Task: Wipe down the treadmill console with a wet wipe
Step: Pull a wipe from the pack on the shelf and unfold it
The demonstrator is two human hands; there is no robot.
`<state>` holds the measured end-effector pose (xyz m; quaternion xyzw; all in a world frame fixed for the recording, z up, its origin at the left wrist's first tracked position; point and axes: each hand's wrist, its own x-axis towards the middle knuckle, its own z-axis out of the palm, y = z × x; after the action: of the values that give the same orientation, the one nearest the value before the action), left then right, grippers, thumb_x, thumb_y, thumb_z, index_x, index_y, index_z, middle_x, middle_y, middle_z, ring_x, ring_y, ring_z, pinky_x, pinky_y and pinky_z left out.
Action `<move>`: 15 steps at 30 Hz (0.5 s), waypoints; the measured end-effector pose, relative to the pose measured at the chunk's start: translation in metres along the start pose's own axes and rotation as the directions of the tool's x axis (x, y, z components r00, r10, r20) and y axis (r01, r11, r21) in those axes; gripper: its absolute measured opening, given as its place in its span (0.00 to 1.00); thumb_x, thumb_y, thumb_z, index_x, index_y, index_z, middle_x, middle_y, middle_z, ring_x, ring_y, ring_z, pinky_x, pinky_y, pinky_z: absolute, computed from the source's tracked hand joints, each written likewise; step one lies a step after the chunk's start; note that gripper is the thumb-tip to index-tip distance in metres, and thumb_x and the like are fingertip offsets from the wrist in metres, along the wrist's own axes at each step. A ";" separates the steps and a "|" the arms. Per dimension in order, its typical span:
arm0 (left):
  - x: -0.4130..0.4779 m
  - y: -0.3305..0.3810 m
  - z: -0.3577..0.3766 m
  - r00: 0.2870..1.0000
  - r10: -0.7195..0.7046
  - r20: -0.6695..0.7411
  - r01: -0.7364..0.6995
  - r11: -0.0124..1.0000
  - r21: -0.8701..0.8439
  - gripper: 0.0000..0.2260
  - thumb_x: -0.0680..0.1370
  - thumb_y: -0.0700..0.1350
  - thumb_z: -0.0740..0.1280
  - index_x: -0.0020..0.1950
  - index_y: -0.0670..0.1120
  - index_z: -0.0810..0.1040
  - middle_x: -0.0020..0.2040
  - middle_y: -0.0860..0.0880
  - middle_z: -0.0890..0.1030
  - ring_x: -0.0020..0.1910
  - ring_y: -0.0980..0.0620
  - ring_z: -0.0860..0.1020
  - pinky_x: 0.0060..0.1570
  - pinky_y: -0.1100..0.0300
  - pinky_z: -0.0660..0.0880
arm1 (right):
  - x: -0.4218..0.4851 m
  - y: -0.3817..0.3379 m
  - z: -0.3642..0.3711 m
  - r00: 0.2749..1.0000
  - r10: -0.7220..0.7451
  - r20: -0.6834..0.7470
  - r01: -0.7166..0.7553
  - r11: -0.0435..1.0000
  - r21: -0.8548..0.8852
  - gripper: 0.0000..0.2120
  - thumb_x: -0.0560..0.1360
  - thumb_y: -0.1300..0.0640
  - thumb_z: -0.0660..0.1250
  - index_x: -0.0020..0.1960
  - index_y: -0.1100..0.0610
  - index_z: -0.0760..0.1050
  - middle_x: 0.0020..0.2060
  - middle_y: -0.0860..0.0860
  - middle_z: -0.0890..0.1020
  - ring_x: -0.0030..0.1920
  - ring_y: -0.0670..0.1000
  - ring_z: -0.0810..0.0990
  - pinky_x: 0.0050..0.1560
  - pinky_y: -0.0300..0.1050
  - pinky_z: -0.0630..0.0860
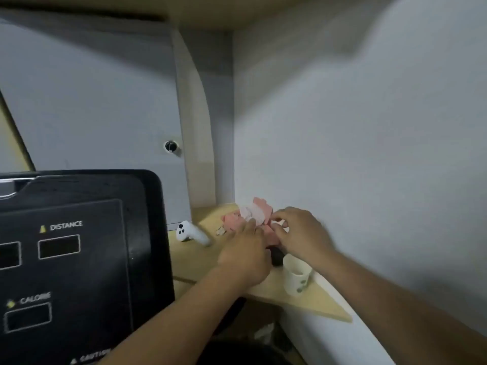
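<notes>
Both hands on pink pack on shelf, right of console.
Both arms reach forward, palms down. Left hand lies flat on pack, fingers straight, pressing. Right hand has curled fingers pinching pack's top; flap or wipe, cannot tell, blurred. Cup sits under right wrist.

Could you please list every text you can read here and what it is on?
"DISTANCE": on the black treadmill console, above a display window.
"CALORIE": same console, lower left, slightly blurred.
"CAUTION": console's bottom edge, blurred.
The pink pack and the white cup: markings too blurred to read.
</notes>
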<state>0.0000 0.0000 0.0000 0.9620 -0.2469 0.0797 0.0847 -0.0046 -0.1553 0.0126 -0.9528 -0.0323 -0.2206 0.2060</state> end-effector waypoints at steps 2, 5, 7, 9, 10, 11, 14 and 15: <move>0.031 -0.004 0.025 0.996 -0.043 0.082 0.043 0.999 0.003 0.24 0.80 0.49 0.57 0.75 0.44 0.63 0.76 0.43 0.62 0.75 0.44 0.59 0.71 0.45 0.63 | 0.027 0.015 0.019 0.995 0.039 0.088 -0.035 0.998 -0.051 0.11 0.76 0.50 0.62 0.55 0.43 0.79 0.53 0.42 0.82 0.48 0.49 0.80 0.50 0.48 0.77; 0.080 -0.017 0.064 0.982 -0.099 0.162 0.092 0.994 0.053 0.27 0.78 0.50 0.58 0.78 0.49 0.61 0.77 0.44 0.62 0.74 0.44 0.57 0.70 0.46 0.64 | 0.068 0.034 0.057 0.965 0.103 0.242 -0.077 0.991 -0.112 0.15 0.77 0.51 0.60 0.60 0.46 0.78 0.57 0.48 0.82 0.53 0.54 0.80 0.55 0.47 0.76; 0.098 -0.023 0.076 0.967 -0.186 0.173 0.190 0.982 -0.008 0.29 0.80 0.49 0.61 0.79 0.45 0.57 0.79 0.42 0.56 0.77 0.42 0.55 0.73 0.45 0.60 | 0.088 0.040 0.079 0.942 0.099 0.320 -0.068 0.992 -0.107 0.15 0.78 0.49 0.58 0.62 0.49 0.76 0.53 0.51 0.81 0.51 0.55 0.79 0.53 0.47 0.75; 0.111 -0.031 0.088 0.974 -0.185 0.132 0.192 0.980 -0.043 0.30 0.80 0.49 0.63 0.79 0.42 0.57 0.79 0.41 0.56 0.77 0.42 0.56 0.74 0.46 0.57 | 0.100 0.043 0.096 0.923 0.016 0.385 0.031 0.993 -0.117 0.18 0.79 0.45 0.56 0.63 0.52 0.73 0.53 0.53 0.79 0.49 0.55 0.77 0.53 0.48 0.73; 0.115 -0.034 0.095 0.976 -0.175 0.133 0.182 0.982 -0.042 0.31 0.80 0.50 0.64 0.78 0.43 0.57 0.78 0.41 0.57 0.77 0.42 0.57 0.74 0.46 0.59 | 0.106 0.044 0.102 0.913 -0.008 0.407 0.076 0.985 -0.152 0.19 0.79 0.45 0.56 0.65 0.52 0.71 0.55 0.54 0.79 0.51 0.56 0.77 0.55 0.49 0.73; 0.119 -0.038 0.103 0.977 -0.170 0.132 0.175 0.984 -0.025 0.31 0.79 0.52 0.64 0.78 0.45 0.57 0.78 0.43 0.59 0.76 0.42 0.58 0.72 0.45 0.61 | 0.110 0.046 0.108 0.909 -0.023 0.417 0.100 0.981 -0.164 0.18 0.80 0.47 0.56 0.66 0.53 0.71 0.58 0.55 0.78 0.54 0.57 0.77 0.56 0.50 0.72; 0.122 -0.043 0.114 0.984 -0.126 0.129 0.129 0.992 -0.014 0.28 0.78 0.55 0.63 0.77 0.50 0.62 0.77 0.45 0.62 0.74 0.43 0.60 0.68 0.44 0.66 | 0.120 0.045 0.108 0.932 -0.006 0.361 0.072 0.983 -0.168 0.15 0.79 0.57 0.57 0.62 0.57 0.76 0.58 0.56 0.77 0.57 0.59 0.75 0.59 0.46 0.70; 0.125 -0.044 0.117 0.983 -0.135 0.123 0.136 0.991 0.003 0.27 0.79 0.54 0.62 0.77 0.49 0.63 0.77 0.45 0.62 0.74 0.42 0.60 0.69 0.43 0.65 | 0.122 0.046 0.108 0.944 -0.005 0.330 0.057 0.987 -0.147 0.15 0.79 0.58 0.58 0.62 0.57 0.77 0.61 0.58 0.77 0.58 0.59 0.75 0.57 0.46 0.69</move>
<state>0.1424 -0.0438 -0.0948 0.9794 -0.1860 0.0135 0.0771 0.1560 -0.1567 -0.0404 -0.9887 -0.0640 -0.0637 0.1197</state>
